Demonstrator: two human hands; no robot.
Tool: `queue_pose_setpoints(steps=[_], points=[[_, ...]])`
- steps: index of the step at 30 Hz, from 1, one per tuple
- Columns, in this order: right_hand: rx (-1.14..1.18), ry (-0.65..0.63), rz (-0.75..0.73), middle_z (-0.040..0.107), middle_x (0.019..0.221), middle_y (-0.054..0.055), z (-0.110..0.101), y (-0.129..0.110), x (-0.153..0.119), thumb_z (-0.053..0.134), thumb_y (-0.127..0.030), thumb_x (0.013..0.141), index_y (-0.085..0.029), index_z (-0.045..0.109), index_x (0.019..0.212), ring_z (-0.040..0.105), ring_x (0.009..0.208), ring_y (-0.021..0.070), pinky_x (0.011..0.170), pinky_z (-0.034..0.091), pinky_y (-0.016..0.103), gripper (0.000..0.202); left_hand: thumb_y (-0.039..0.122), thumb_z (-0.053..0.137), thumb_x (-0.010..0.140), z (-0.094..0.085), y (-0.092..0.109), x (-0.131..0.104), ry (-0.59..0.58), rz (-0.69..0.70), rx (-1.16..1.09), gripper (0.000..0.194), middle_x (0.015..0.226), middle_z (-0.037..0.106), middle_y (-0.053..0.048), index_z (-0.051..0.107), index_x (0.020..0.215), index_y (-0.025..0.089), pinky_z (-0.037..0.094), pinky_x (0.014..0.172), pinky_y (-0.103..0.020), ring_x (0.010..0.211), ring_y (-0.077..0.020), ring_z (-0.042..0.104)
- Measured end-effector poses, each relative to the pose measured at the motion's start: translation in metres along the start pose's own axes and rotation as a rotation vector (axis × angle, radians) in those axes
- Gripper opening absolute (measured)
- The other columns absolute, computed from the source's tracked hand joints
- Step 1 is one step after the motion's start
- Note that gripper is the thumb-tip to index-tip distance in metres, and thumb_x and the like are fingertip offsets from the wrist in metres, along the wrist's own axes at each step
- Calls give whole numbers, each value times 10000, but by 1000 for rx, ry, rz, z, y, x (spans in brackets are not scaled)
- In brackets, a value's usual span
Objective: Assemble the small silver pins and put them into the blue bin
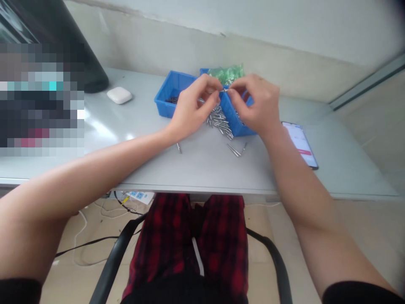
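Observation:
Above the blue bins, my left hand and my right hand meet fingertip to fingertip, both pinching a thin, silvery metal pin. Its exact shape is too small to make out, and the fingers cover its ends. Below them a pile of slim metal pins lies on the table between two blue bins. The left blue bin has dark small parts inside and sits partly behind my left hand. My right hand hides part of the right blue bin. Behind stands a green plastic bag of small parts.
Loose pins lie toward the front of the grey table, with a single pin farther left. A lit phone rests at right. A white rounded case sits near a dark, partly blurred object at left.

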State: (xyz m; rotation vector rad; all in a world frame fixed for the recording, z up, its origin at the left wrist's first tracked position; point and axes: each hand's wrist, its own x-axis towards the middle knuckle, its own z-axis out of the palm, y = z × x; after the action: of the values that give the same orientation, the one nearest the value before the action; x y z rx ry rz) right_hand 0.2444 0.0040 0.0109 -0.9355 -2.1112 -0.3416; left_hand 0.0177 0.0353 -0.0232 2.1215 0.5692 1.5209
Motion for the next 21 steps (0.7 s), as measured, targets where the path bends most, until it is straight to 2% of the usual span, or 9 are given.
queue_pose_setpoints(steps=[2, 4, 8, 12, 17, 21], points=[[4, 2, -14, 786, 1059, 73, 2, -1, 0, 361, -650, 1297, -294, 717, 1166, 770, 986, 296, 979, 642, 527, 520, 499, 573, 1132, -1, 4, 3, 51, -51, -42, 229, 1073, 777, -46, 661, 1167, 290, 696, 887, -359, 1015, -202, 831], [-16, 4, 1, 796, 1076, 71, 2, -4, 0, 345, -648, 1298, -307, 715, 1175, 780, 996, 302, 982, 649, 530, 518, 535, 618, 1100, -2, 5, 6, 87, -39, -112, 228, 1026, 790, -33, 657, 1133, 313, 712, 869, -377, 957, -207, 830], [-17, 44, 19, 810, 1094, 73, 2, -8, -1, 370, -621, 1298, -321, 711, 1184, 794, 1011, 302, 976, 655, 513, 469, 576, 630, 1103, -5, 7, 9, 63, -113, -91, 264, 1066, 804, -38, 685, 1120, 318, 682, 803, -354, 960, -198, 814], [38, 33, 39, 808, 1130, 76, 5, -8, -2, 395, -603, 1298, -321, 725, 1205, 795, 1040, 305, 1021, 637, 522, 443, 613, 571, 1108, -6, 14, 7, 49, -161, -77, 362, 1041, 792, -70, 653, 985, 283, 636, 718, -348, 926, -206, 792], [21, -17, 47, 825, 1093, 86, 7, -11, -4, 450, -547, 1289, -311, 740, 1215, 792, 992, 304, 992, 653, 531, 382, 621, 588, 1091, -5, 16, 8, 66, -130, -73, 367, 1000, 757, -54, 639, 996, 269, 589, 654, -325, 878, -193, 762], [5, -67, 28, 817, 1012, 56, 11, -13, -4, 425, -574, 1290, -311, 735, 1179, 809, 952, 301, 954, 679, 524, 422, 645, 541, 1155, -4, 10, 8, -14, -72, -16, 438, 1080, 755, -50, 634, 1028, 236, 606, 689, -279, 984, -185, 794]])
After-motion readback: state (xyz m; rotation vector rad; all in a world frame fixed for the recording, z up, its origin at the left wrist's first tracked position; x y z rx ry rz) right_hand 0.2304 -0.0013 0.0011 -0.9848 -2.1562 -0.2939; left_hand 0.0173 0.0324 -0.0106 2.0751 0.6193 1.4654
